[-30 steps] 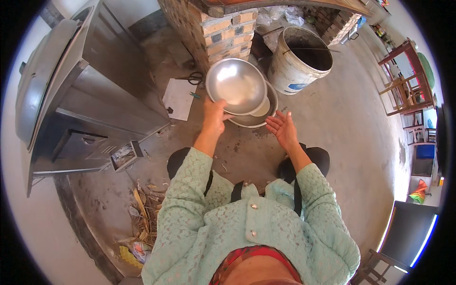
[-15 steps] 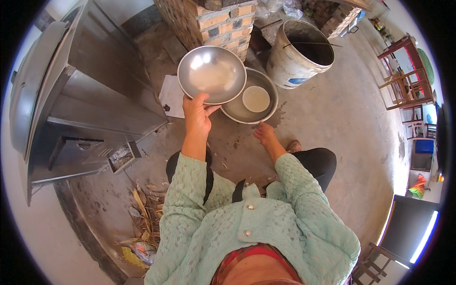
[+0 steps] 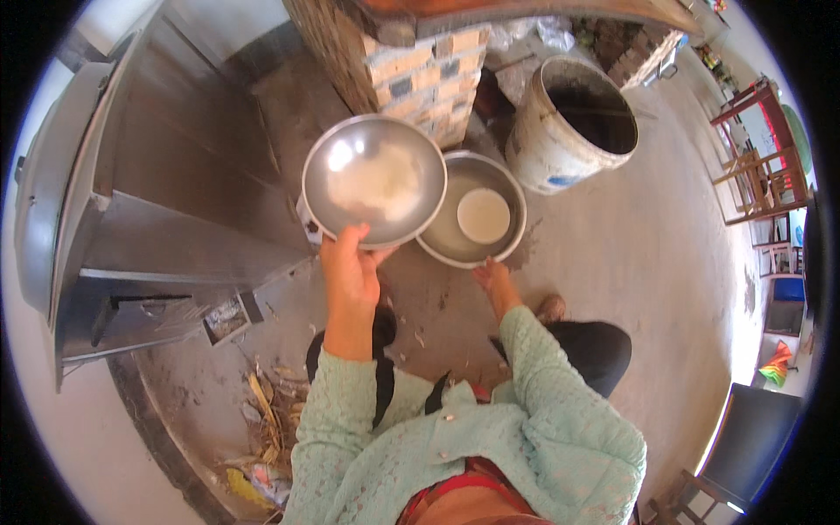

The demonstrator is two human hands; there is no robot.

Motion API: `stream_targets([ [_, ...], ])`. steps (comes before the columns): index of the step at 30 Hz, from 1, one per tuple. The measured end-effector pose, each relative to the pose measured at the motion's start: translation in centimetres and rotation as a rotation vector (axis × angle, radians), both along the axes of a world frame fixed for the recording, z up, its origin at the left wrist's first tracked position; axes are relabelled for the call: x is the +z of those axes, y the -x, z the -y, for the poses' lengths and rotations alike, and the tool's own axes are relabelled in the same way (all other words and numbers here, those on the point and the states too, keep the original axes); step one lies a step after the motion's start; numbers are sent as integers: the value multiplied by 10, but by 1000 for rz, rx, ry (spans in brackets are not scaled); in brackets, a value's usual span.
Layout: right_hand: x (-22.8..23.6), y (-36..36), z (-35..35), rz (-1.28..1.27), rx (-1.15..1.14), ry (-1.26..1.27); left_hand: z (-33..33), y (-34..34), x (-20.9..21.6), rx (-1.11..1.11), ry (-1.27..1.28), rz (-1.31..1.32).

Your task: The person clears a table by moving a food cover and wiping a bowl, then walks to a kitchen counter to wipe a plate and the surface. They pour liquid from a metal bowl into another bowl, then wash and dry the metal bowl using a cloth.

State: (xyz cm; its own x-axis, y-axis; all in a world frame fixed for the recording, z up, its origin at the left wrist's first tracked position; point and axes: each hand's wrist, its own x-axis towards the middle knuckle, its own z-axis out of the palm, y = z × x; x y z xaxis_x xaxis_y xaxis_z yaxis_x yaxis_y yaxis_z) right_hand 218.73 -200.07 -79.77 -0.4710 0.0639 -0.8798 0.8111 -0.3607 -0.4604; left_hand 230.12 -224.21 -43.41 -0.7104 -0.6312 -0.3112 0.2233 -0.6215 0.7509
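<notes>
My left hand (image 3: 352,267) grips the near rim of a shiny steel bowl (image 3: 407,162), thumb over the inside edge, and holds it raised above the floor. A pale, wet-looking patch shows in its bottom. To its right a wider metal basin (image 3: 448,248) partly passes beneath it, with cloudy liquid inside. A round whitish shape (image 3: 484,216), seemingly a small bowl, lies in that basin. At the basin's near rim is my right hand (image 3: 497,282), its fingers closed on the edge; the fingertips are partly hidden.
A brick pillar (image 3: 429,83) stands beyond the bowl. A large stained white bucket (image 3: 556,153) sits at far right of the basin. On my left is a metal stove (image 3: 188,201) with a pulled-out ash drawer (image 3: 234,317); dry husks (image 3: 271,411) litter the floor.
My view has tilted and shifted, so everything appears lower. The steel bowl looks larger and nearer, still in my left hand. My right hand has closed on the basin's rim.
</notes>
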Motion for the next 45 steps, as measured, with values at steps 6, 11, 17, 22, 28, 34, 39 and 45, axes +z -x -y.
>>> stream_targets([
  [6, 23, 6, 24, 57, -77, -98, -6, 4, 4, -29, -20, 11],
  [11, 5, 3, 19, 28, -46, -134, -8, 8, 2, -70, -36, 3],
  [17, -25, -1, 15, -139, -19, -213, -11, 11, 0, -75, -34, 32],
  [22, -17, -10, 25, -135, 99, -152, -5, 1, -5, -38, -12, 36],
  [28, -64, 9, -12, -152, -53, -85, -16, 13, 0, -139, -72, -3],
  [34, 1, -26, 31, -44, -64, -172, -7, 3, -3, -69, -51, 24],
  [39, -16, -25, 12, -49, -1, -168, -9, 5, -2, -85, -66, 12],
  [45, -22, -39, -1, -177, 50, -175, -9, 6, -5, -112, -96, -6],
])
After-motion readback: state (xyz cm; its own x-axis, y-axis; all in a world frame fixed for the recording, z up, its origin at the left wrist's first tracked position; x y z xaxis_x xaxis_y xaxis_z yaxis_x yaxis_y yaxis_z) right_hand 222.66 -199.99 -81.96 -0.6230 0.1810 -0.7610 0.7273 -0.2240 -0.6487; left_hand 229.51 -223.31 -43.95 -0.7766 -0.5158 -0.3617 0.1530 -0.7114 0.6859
